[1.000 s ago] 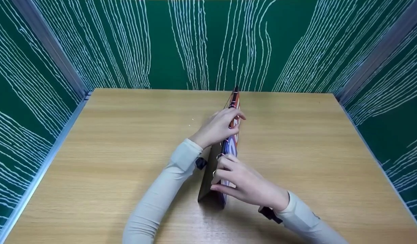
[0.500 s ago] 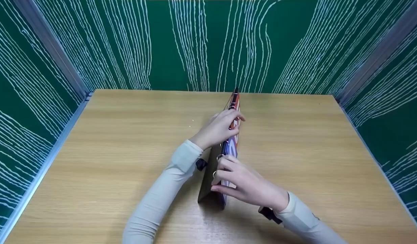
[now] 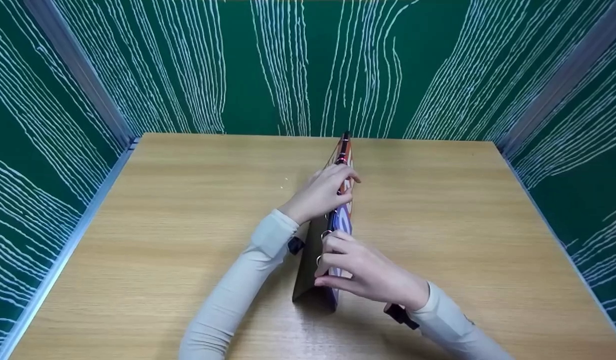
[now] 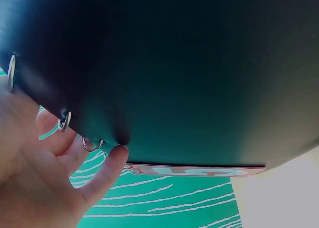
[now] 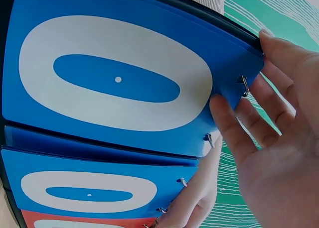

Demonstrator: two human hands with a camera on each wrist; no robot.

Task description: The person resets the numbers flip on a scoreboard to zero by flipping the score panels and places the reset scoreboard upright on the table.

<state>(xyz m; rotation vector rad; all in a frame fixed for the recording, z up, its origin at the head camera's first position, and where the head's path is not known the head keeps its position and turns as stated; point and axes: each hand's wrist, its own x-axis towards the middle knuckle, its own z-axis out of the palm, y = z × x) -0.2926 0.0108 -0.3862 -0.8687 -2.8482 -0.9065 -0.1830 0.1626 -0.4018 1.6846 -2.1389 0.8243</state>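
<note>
On the wooden table [image 3: 187, 240], near its middle, we see a flip scoreboard [image 3: 333, 225] standing tent-wise on its lower edges, its ringed top ridge uppermost. Its long axis runs from the near edge of the table away toward the green back wall [image 3: 308, 65], leaning a little to the right at the far end; its far tip lies close to the table's back edge. One dark panel slopes down to the left, and the card side faces right.

Our left hand [image 3: 320, 192] holds the ridge at its far half, fingers curled over the top onto the red cards. In the left wrist view that hand [image 4: 45, 188] lies against the black back panel [image 4: 174, 73], a fingertip touching just beside one of the metal rings [image 4: 92, 146].

Our right hand [image 3: 368, 272] grips the near half of the ridge, fingers wrapped over the top and the thumb low on the card side. In the right wrist view the right hand [image 5: 279, 138] pinches the edge of the big blue card [image 5: 114, 78] printed with a white zero, close to its rings [image 5: 243, 86]. A second blue zero card [image 5: 94, 193] hangs below it, and a strip of red card shows at the bottom edge.

Both forearms wear pale sleeves [image 3: 237, 290] with a dark strap at each wrist.
</note>
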